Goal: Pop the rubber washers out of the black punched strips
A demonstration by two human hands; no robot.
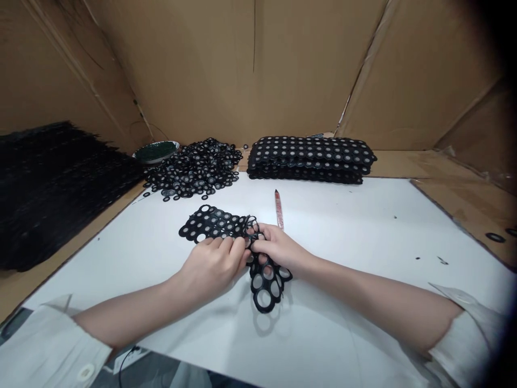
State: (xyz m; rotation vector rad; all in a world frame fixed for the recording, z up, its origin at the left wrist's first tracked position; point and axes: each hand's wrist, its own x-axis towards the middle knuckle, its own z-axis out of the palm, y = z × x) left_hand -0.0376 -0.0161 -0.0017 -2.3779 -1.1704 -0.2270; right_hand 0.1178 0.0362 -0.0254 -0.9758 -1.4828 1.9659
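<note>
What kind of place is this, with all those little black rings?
Probably a small workshop: there's a white worktable with cardboard walls behind it, a heap of black rings, and the left hand and right hand holding a black strip full of holes.

I see tall cardboard walls (307,64) folded around the work area, a thin dark line (254,40) running down the back one. Below me spreads a white tabletop (343,215), with a brown cardboard border (456,215) along its right side. A red-marked pen (278,207) lies on the white, its dark tip pointing away from me. At the back left I spot a pale-rimmed dish (155,161) filled with something dark green. Beneath the near edge I make out a dark cable (121,372) beside a white block (135,357).
</note>
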